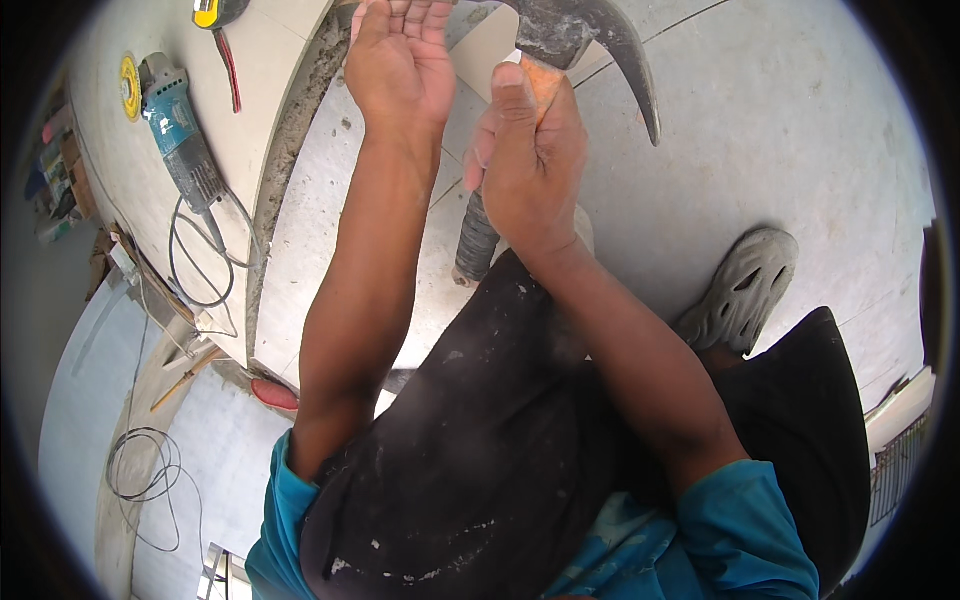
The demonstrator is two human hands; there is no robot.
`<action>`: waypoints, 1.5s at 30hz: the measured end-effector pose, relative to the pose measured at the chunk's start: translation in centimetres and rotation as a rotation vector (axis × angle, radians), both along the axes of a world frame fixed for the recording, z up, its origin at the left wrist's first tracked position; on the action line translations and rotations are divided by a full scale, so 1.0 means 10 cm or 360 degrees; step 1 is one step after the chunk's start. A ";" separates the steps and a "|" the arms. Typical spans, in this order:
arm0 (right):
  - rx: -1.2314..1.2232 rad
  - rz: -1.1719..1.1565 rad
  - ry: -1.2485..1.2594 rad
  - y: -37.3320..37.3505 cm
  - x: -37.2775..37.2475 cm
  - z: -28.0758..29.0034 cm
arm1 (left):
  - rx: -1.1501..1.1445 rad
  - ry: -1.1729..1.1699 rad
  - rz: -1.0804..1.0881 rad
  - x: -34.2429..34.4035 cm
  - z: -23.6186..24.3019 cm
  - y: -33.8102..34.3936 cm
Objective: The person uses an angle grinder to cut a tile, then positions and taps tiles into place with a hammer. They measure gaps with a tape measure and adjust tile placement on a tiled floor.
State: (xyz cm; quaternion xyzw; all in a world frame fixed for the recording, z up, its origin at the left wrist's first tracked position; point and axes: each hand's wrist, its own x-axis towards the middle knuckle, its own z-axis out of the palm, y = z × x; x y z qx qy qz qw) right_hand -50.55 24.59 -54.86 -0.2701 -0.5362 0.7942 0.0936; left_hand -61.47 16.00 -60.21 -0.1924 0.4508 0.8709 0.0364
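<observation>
My right hand (530, 180) is closed around a claw hammer below its dark metal head (560, 30); an orange section (540, 85) shows by my thumb, and the dark wrapped grip (477, 235) slants down toward my leg. My left hand (398, 70) lies palm up at the top edge, just left of the hammer head, its fingers stretched and slightly bent; what lies beneath it is hidden.
A step edge (280, 195) with rough mortar runs along my left. Beside it lie an angle grinder (180, 130) with its cord, a yellow-and-black tool (208, 14), a red object (272, 393) and a coiled cable (140, 465). My shoe (745, 285) rests on grey tiles.
</observation>
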 end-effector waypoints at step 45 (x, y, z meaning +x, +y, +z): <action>-0.0419 0.0112 -0.0304 0.12 -0.11 0.12 | -0.0173 -0.0257 0.0168 -0.05 0.03 0.04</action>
